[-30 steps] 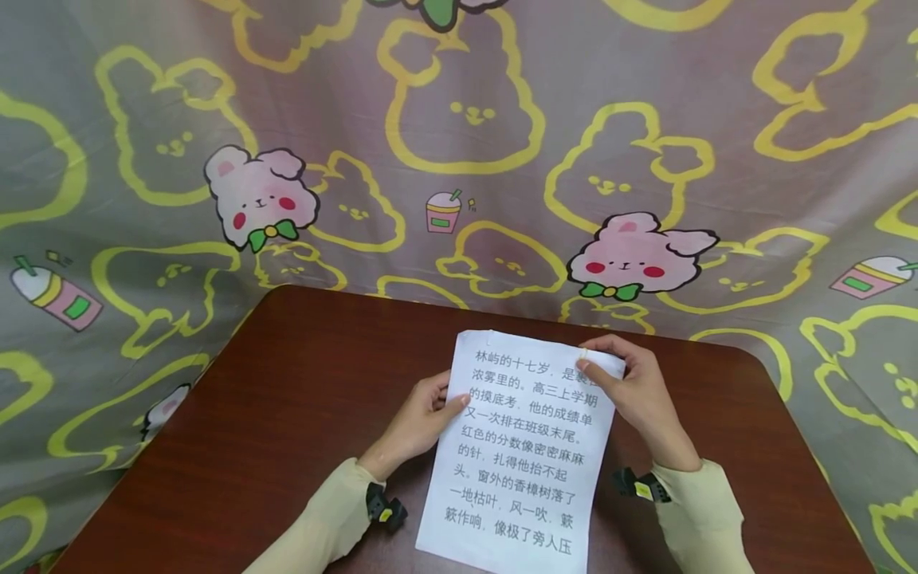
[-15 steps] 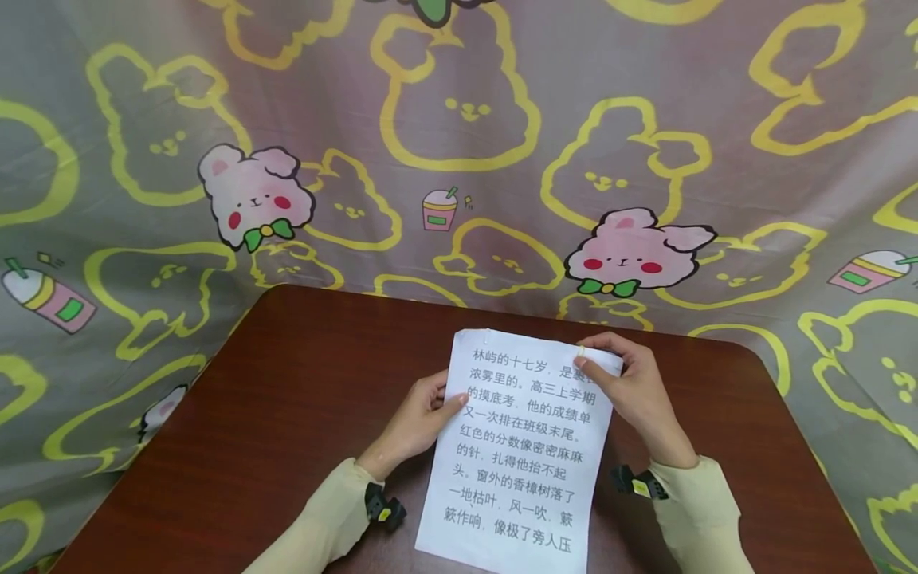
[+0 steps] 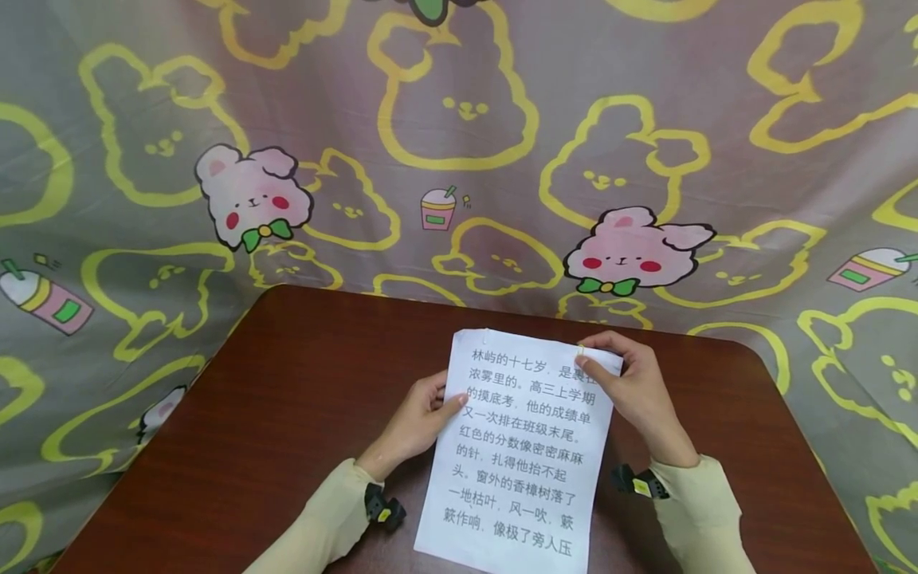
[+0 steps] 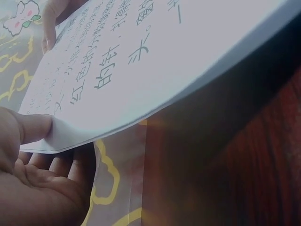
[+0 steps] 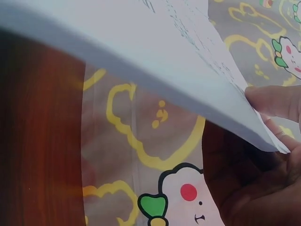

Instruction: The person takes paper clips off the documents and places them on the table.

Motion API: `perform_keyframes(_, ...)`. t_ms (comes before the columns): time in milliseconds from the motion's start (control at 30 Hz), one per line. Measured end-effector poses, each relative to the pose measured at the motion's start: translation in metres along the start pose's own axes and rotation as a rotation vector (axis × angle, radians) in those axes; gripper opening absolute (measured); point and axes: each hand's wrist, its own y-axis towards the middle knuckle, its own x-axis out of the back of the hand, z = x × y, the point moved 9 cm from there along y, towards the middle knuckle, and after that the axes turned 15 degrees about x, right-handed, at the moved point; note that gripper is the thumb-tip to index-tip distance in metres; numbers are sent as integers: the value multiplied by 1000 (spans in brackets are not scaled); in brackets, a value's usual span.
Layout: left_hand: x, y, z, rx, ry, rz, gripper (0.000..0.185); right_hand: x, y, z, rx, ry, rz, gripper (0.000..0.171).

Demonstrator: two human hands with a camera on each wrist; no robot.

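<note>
White printed paper (image 3: 519,454) with large Chinese text is held up at a tilt above the table, in the middle of the head view. My left hand (image 3: 416,418) pinches its left edge, the thumb on the printed face and the fingers behind, as the left wrist view also shows with the paper (image 4: 117,94). At the top right corner my right hand (image 3: 638,391) grips the paper between thumb and fingers. A small yellow clip (image 3: 581,349) sits on the top edge beside the right thumb. A pale clip-like piece (image 3: 486,335) is near the top left corner.
A dark red-brown wooden table (image 3: 301,383) lies beneath the hands. Behind and beside it hangs a grey curtain (image 3: 502,191) printed with yellow outlines and pink rabbits. Black wrist cameras (image 3: 383,506) are strapped at both cuffs.
The head view has shifted very slightly, moving the background a little to the left. Both hands keep their hold on the paper, with almost no movement.
</note>
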Motion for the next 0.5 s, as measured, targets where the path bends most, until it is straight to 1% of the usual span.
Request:
perform_keyframes(67, 0, 0, 1, -2, -1, -1, 34, -1, 0, 0, 0, 12, -3, 17)
perform_keyframes(167, 1, 0, 1, 0, -2, -4, 33, -2, 0, 0, -2, 19, -3, 23)
perform_keyframes(300, 1, 0, 2, 6, -1, -6, 33, -3, 0, 0, -6, 14, 1, 29)
perform_keyframes(500, 0, 1, 2, 17, -6, -2, 33, -2, -1, -2, -25, 16, -10, 25)
